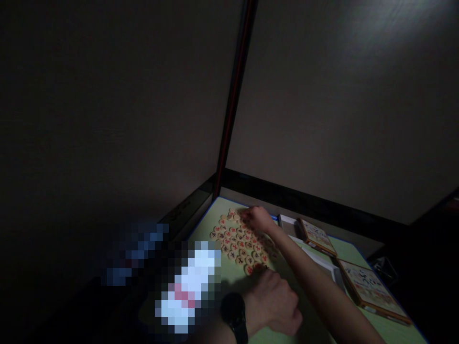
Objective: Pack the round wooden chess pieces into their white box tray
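Pieces [234, 247], round and pale wood-coloured with red or black characters, lie in a crowded patch on the green table [213, 215], a few stacked at its far end. To their right are two white trays [319, 258], their insides too dim or hidden to read, and two printed boxes [373, 289]. Right hand [256, 219] bends down at the patch's far end, left hand [276, 301] curls at its near end; whether either set of fingers grips a piece I cannot tell.
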The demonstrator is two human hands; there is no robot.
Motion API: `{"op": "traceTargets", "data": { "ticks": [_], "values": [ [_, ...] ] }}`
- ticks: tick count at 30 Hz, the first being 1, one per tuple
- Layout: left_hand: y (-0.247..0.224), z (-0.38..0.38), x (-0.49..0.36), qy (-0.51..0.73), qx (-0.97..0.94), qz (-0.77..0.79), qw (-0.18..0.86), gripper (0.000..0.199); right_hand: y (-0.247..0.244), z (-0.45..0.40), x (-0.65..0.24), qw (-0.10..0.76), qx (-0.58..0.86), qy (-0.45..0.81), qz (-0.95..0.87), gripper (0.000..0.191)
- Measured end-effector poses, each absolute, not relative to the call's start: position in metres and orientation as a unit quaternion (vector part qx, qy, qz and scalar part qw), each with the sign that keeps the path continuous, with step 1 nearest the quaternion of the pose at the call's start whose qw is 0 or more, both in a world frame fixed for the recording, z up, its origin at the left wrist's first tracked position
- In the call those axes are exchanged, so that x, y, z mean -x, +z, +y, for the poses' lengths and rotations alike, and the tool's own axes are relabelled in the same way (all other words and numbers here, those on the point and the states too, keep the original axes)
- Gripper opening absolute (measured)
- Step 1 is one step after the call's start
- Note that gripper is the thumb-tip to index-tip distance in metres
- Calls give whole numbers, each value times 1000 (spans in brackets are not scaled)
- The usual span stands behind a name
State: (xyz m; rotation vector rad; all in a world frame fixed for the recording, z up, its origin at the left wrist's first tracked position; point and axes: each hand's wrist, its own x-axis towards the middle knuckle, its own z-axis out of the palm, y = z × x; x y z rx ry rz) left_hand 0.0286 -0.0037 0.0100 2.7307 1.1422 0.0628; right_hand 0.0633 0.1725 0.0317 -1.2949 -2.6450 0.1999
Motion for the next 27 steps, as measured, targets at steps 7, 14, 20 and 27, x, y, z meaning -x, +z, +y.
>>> {"op": "traceTargets", "data": {
  "ticks": [7, 14, 20, 27],
  "values": [
    [4, -2, -29, 30, -920, 382, 85, 43, 27, 155, -47, 19, 455, -34, -890, 25],
    [8, -3, -27, 24, -920, 381, 91, 44, 23, 156, -35, 1, 420, -27, -907, 29],
    [10, -4, -27, 27, -920, 380, 92, 42, 18, 164, -37, 54, 413, 33, -909, 26],
    [9, -4, -27, 29, -919, 380, 98, 42, 3, 176, -44, 136, 414, 150, -888, 35]
  ]
}}
